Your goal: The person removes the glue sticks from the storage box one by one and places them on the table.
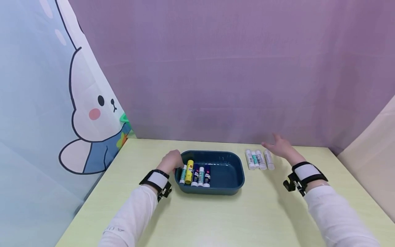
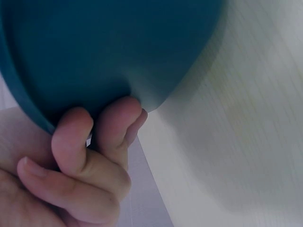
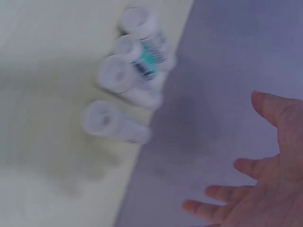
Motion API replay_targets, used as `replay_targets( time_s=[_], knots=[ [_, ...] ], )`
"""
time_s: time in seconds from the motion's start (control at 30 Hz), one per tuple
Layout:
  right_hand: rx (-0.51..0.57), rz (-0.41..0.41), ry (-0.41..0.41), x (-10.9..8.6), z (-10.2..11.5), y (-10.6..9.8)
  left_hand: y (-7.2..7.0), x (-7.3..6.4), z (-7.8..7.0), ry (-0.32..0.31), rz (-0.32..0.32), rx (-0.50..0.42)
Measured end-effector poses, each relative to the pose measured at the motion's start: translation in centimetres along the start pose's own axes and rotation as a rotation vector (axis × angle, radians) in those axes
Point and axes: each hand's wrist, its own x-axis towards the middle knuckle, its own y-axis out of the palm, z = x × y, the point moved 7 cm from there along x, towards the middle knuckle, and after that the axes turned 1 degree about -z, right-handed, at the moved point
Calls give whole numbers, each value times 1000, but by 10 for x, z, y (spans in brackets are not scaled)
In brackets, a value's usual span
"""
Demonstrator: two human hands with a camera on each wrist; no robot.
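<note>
My left hand [image 1: 173,161] grips the left end of a dark blue plastic basin [image 1: 220,189], its fingers curled at the rim in the left wrist view. Inside the basin several glue sticks lie side by side on the left, among them a yellow glue stick [image 1: 189,172] and dark blue ones. My right hand [image 1: 281,148] hovers with spread fingers above the back right of the table, holding nothing. Just left of it lie several white glue sticks in a row, one with a teal label [image 1: 254,159]. The rightmost white glue stick [image 1: 269,160] sits slightly apart from the others.
The pale wooden table [image 1: 216,219] ends at a purple cloth [image 1: 234,68] hanging along its back edge. On the left hangs a light blue curtain [image 1: 31,137] with a cartoon rabbit print. Each wrist wears a strapped camera.
</note>
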Motion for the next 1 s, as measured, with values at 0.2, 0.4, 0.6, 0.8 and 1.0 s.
replay_targets(
  time_s=[0.2, 0.4, 0.6, 0.8, 1.0],
  knots=[
    [36, -64, -29, -6, 29, -19, -1, -2, -1, 0, 3, 3],
    [19, -84, -27, -15, 57, -30, -1, -3, -1, 7, 6, 1],
    [-21, -136, -52, -26, 88, -34, -2, -2, -1, 8, 2, -3],
    [-38, -165, -105, -38, 119, -26, -2, 0, 1, -3, 0, -1],
    [-50, -181, -157, -46, 145, -8, -1, 0, 1, -3, -1, -7]
  ],
)
